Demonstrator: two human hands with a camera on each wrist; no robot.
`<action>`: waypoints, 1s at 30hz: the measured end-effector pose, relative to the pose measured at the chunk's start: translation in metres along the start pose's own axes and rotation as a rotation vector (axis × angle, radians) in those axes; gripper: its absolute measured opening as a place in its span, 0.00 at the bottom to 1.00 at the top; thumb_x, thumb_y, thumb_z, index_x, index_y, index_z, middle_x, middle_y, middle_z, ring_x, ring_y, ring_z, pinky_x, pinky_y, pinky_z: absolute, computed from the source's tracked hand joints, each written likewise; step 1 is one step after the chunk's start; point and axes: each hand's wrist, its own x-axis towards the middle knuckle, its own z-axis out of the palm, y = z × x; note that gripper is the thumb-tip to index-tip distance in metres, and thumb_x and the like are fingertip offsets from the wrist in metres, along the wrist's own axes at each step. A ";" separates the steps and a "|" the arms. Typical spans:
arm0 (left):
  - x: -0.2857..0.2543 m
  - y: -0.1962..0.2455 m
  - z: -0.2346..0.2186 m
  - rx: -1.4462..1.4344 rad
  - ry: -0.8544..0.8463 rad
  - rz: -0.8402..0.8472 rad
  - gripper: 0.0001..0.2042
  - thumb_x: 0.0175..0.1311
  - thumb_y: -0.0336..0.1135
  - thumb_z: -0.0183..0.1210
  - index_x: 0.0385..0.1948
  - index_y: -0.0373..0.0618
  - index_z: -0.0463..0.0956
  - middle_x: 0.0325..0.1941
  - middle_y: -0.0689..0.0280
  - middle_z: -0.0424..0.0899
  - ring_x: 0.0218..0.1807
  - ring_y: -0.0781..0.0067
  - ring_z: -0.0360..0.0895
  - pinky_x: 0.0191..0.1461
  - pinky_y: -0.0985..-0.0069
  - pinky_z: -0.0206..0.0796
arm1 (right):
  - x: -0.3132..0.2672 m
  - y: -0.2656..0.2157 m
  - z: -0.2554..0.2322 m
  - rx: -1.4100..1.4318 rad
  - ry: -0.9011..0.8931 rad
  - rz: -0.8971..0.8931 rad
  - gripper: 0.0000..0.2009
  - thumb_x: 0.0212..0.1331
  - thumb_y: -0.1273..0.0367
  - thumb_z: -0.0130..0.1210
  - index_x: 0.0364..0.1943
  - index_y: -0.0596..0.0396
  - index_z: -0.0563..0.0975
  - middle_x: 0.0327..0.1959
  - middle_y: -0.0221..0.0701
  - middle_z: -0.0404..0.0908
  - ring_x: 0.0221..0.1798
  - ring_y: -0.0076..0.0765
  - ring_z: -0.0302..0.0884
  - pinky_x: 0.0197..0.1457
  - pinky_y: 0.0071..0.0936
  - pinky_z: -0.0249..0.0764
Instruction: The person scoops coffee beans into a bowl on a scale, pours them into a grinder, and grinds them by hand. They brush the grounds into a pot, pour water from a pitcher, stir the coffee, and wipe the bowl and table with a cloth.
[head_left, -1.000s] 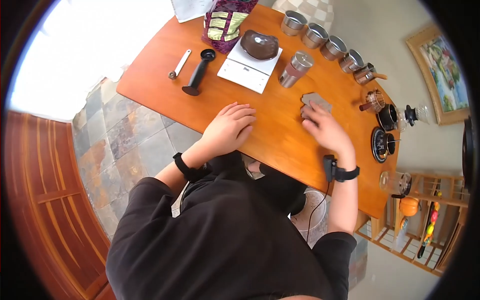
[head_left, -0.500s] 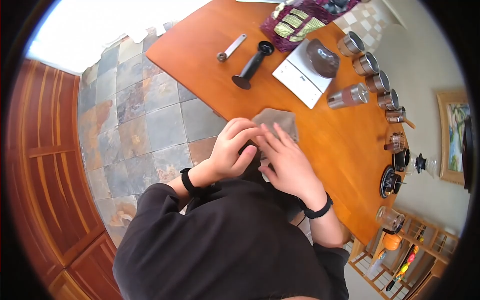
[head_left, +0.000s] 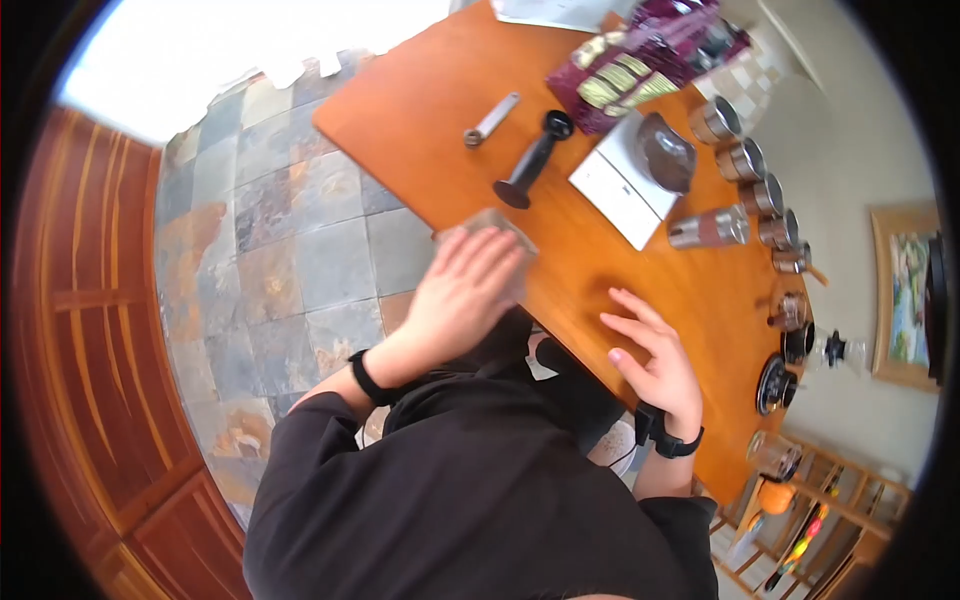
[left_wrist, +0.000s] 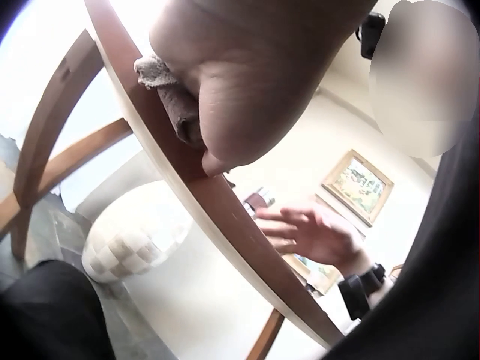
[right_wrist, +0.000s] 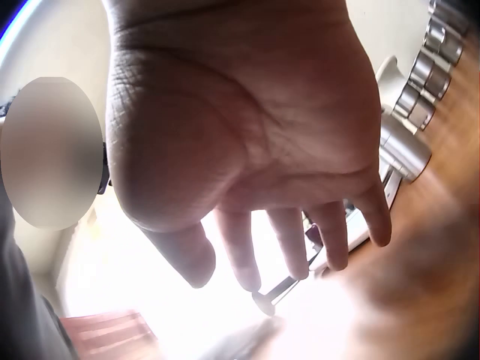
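Observation:
My left hand [head_left: 465, 290] lies over a grey-brown cloth [head_left: 500, 225] at the table's near edge, its fingers stretched out across it. In the left wrist view, folds of the cloth [left_wrist: 152, 71] stick out beside the thumb. My right hand [head_left: 655, 365] hovers above the table near its front edge, fingers spread and nothing in them. Its bare palm [right_wrist: 247, 127] fills much of the right wrist view.
Beyond the hands are a black tamper-like tool [head_left: 530, 165], a small measuring spoon [head_left: 492, 120], a white scale [head_left: 615, 190] with a dark dish [head_left: 665, 152], a steel cylinder [head_left: 708, 228] and a purple bag [head_left: 640, 70]. Several metal canisters [head_left: 740, 160] line the far edge.
The cloth has gone from under my right hand to my left hand, after both hands met over it. My right hand has drawn back to the right, and the head view has turned.

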 end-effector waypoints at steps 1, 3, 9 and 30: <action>0.001 -0.007 -0.007 -0.013 0.011 -0.025 0.29 0.55 0.37 0.62 0.61 0.43 0.67 0.69 0.59 0.66 0.72 0.56 0.58 0.76 0.54 0.42 | -0.013 0.002 -0.005 -0.049 0.047 0.076 0.20 0.54 0.70 0.60 0.53 0.58 0.77 0.66 0.46 0.68 0.70 0.55 0.61 0.71 0.42 0.58; 0.002 -0.021 -0.014 0.056 0.031 0.013 0.28 0.57 0.36 0.61 0.62 0.43 0.68 0.69 0.59 0.66 0.72 0.55 0.58 0.75 0.54 0.43 | -0.031 0.010 -0.010 -0.069 0.052 0.161 0.23 0.55 0.68 0.60 0.56 0.57 0.75 0.69 0.48 0.63 0.72 0.56 0.57 0.72 0.42 0.57; 0.007 0.013 -0.006 -0.075 -0.087 0.166 0.23 0.59 0.31 0.57 0.59 0.43 0.71 0.67 0.59 0.69 0.71 0.56 0.60 0.74 0.55 0.48 | -0.052 0.015 0.003 -0.297 0.005 0.208 0.28 0.56 0.66 0.60 0.63 0.54 0.70 0.71 0.47 0.59 0.75 0.56 0.51 0.73 0.42 0.55; 0.205 0.079 0.024 -1.598 -0.064 -0.745 0.38 0.67 0.40 0.58 0.69 0.45 0.39 0.57 0.50 0.69 0.51 0.52 0.80 0.47 0.65 0.75 | -0.120 0.055 0.020 0.568 0.863 0.323 0.12 0.52 0.75 0.65 0.33 0.58 0.70 0.31 0.25 0.76 0.36 0.17 0.68 0.41 0.19 0.67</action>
